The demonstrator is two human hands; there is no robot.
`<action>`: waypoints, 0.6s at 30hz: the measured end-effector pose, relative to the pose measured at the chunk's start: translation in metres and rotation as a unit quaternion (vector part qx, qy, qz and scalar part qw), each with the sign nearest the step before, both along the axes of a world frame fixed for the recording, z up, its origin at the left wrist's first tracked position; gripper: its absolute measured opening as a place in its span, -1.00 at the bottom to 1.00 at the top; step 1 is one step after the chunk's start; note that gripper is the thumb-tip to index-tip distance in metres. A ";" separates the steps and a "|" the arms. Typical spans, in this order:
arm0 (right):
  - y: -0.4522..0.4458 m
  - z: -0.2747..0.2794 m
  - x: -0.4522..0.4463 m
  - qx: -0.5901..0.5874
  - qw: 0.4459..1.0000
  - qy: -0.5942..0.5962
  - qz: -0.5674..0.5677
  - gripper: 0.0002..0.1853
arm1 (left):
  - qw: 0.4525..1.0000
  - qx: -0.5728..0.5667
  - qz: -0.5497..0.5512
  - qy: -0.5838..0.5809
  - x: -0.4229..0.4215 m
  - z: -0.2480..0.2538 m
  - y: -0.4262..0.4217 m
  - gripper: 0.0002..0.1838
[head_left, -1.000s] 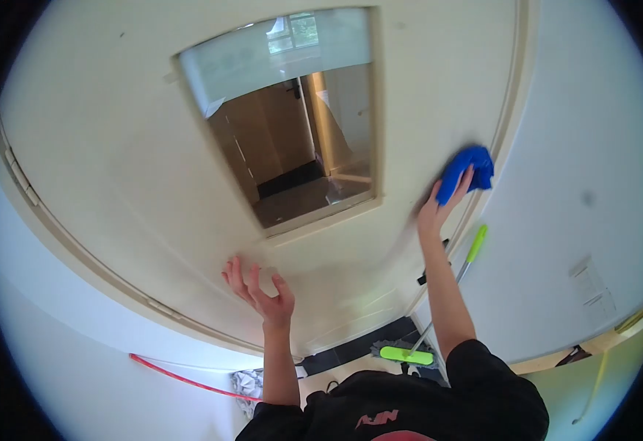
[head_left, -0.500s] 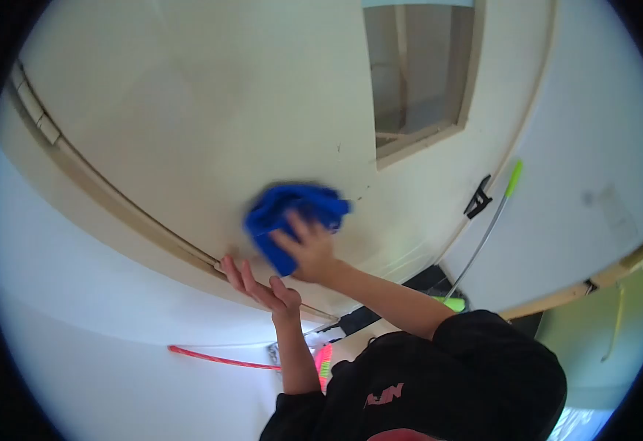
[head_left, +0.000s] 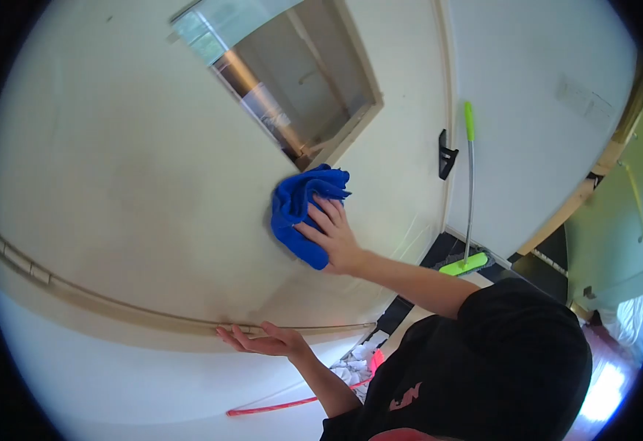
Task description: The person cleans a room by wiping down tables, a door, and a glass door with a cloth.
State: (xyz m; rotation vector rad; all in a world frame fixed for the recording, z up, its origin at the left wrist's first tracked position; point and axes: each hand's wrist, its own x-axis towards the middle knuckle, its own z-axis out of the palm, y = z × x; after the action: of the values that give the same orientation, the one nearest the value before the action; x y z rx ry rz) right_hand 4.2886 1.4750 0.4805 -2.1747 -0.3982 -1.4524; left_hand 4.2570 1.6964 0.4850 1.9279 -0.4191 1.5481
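A blue cloth (head_left: 295, 213) lies bunched against the cream door (head_left: 138, 169), just below the lower corner of its window (head_left: 306, 81). My right hand (head_left: 334, 237) presses on the cloth with its fingers spread over it. Near the hinged edge of the door, my left hand (head_left: 266, 341) is held with its fingers apart and nothing in it. Whether it touches the door edge I cannot tell.
A black door handle (head_left: 446, 154) is on the door's right side. Beside it a mop with a green handle (head_left: 470, 121) leans on the white wall (head_left: 534, 147). A red pole (head_left: 273, 406) and crumpled white material (head_left: 351, 370) are low down at the left wall.
The right hand went with the blue cloth from near the door's right edge to the left, and now sits just under the window. The left hand stays open near the hinged edge. The view has turned.
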 end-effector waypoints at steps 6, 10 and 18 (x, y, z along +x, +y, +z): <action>-0.041 -0.048 -0.011 -0.206 0.969 0.098 0.095 -0.19 | 0.996 0.090 0.001 -0.023 0.013 0.003 -0.064 -0.48; -0.155 -0.065 0.006 -0.178 0.982 0.059 -0.010 -0.27 | 0.994 0.102 0.028 -0.004 0.031 -0.012 -0.081 -0.49; -0.363 -0.037 0.046 0.126 0.976 -0.092 -0.151 -0.23 | 0.984 0.088 0.138 -0.065 0.063 -0.024 -0.101 -0.45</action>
State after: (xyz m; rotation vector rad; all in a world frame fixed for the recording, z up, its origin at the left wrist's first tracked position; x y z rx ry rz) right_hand 4.3345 1.1116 0.4437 -1.9639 0.0616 -1.7697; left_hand 4.3198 1.5950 0.4614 2.0959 -0.3655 1.8773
